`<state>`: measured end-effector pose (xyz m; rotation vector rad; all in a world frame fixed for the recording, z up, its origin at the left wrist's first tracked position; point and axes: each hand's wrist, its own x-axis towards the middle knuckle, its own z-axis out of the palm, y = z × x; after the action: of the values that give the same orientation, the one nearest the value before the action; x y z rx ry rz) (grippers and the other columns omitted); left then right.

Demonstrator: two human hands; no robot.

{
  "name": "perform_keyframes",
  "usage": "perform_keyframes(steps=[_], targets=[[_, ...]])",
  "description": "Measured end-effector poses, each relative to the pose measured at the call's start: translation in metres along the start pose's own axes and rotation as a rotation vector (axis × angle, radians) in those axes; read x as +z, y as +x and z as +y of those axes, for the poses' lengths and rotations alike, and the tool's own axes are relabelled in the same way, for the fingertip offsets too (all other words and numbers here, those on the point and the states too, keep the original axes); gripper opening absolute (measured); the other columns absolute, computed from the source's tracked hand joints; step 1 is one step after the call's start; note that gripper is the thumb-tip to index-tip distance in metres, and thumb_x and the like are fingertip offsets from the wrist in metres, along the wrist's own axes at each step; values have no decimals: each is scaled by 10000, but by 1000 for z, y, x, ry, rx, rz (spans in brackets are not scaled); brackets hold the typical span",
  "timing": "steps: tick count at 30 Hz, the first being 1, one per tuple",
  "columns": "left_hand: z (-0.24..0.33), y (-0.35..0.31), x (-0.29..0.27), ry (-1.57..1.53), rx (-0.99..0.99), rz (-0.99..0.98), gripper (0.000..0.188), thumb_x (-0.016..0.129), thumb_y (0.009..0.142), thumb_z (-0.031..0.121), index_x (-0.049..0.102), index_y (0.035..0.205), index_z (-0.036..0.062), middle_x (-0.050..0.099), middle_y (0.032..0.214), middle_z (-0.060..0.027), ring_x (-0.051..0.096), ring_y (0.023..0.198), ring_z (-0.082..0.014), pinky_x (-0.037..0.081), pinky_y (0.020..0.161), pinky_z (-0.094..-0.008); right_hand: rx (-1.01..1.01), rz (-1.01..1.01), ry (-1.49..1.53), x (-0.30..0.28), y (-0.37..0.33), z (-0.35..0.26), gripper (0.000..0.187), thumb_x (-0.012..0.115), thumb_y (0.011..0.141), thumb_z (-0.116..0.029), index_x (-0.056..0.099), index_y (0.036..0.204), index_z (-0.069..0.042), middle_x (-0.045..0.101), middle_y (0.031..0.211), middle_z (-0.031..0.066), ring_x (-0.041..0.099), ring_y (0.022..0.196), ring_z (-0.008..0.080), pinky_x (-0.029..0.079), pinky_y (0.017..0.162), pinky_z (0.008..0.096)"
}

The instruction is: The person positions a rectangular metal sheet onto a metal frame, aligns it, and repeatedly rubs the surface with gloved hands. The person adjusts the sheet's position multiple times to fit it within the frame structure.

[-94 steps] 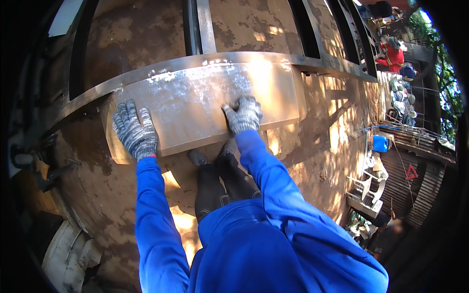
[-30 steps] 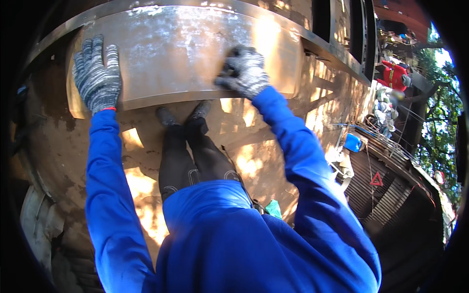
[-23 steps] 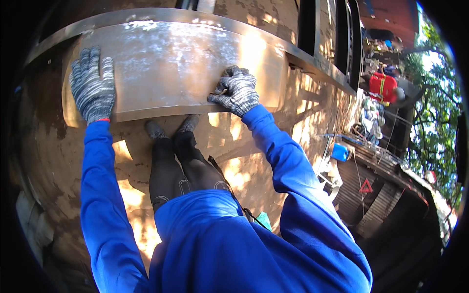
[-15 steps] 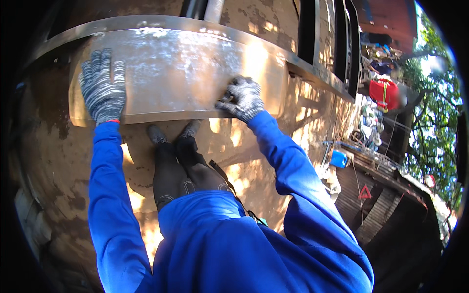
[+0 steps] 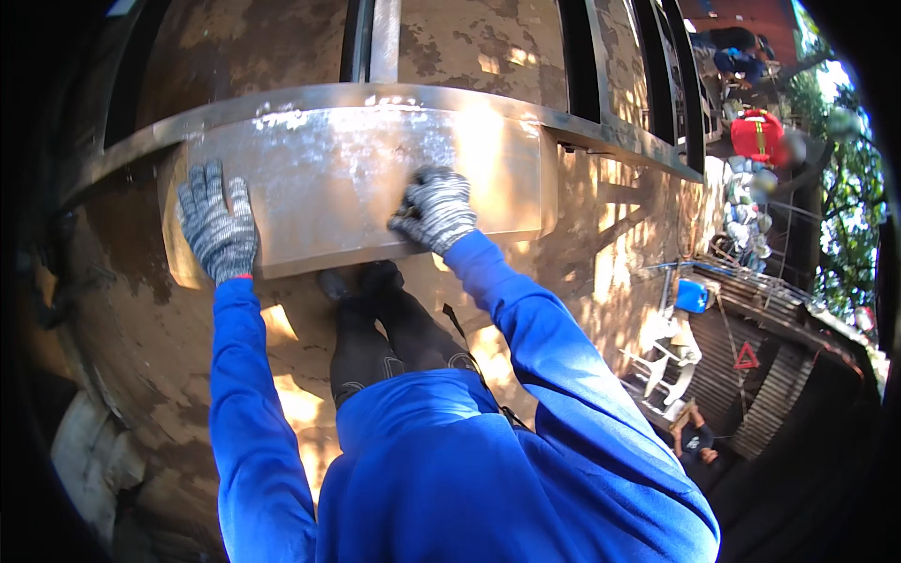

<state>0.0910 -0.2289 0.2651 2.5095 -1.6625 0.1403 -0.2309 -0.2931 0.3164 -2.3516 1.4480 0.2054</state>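
A metal panel, silvery grey with whitish smears and brown patches, spans the space in front of me. My left hand, in a grey and white knit glove, lies flat near the panel's left end with its fingers spread. Over the right half of the panel is my right hand, gloved alike. Its fingers are curled closed against the surface, and whatever they may hold is hidden beneath them.
A metal frame with dark bars runs along the panel's far side. Brown sunlit ground lies around. To the right are a red bag, a blue container, a white chair, corrugated sheets and a person.
My right hand has slid left across the panel, closer to my left hand. The left hand stays on the panel's left end. The whole view has shifted, and a person now shows at lower right.
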Motion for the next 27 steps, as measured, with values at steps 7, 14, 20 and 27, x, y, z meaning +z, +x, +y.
perform_keyframes(steps=[7, 14, 20, 27], targets=[[-9, 1, 7, -90, -55, 13, 501, 548, 991, 370, 577, 1418, 110, 517, 1499, -150, 422, 1409, -397, 252, 1219, -486, 436, 415, 703, -16, -30, 64, 366, 823, 831, -332, 675, 989, -37, 740, 949, 168, 721, 867, 295, 571, 815, 403], [-13, 2, 11, -110, -8, 44, 479, 581, 978, 321, 600, 1373, 50, 549, 1454, -185, 429, 1397, -404, 259, 1216, -491, 536, 469, 747, 17, -34, 10, 396, 860, 796, -272, 677, 1081, -68, 722, 979, 121, 694, 900, 259, 560, 852, 382], [-15, 2, 10, -95, -10, 49, 499, 550, 984, 347, 595, 1377, 43, 536, 1465, -193, 414, 1399, -430, 254, 1213, -506, 580, 197, 429, 9, -11, -14, 769, 728, 777, -649, 617, 1327, -122, 554, 1387, 209, 495, 1306, 376, 368, 1113, 519], [-5, 3, -1, -104, 13, -63, 595, 508, 991, 412, 516, 1450, 33, 452, 1533, -209, 349, 1437, -445, 217, 1219, -521, 355, 824, 52, 25, -30, -13, 689, 820, 742, -478, 636, 1299, -117, 585, 1260, 223, 532, 1211, 418, 399, 1044, 540]])
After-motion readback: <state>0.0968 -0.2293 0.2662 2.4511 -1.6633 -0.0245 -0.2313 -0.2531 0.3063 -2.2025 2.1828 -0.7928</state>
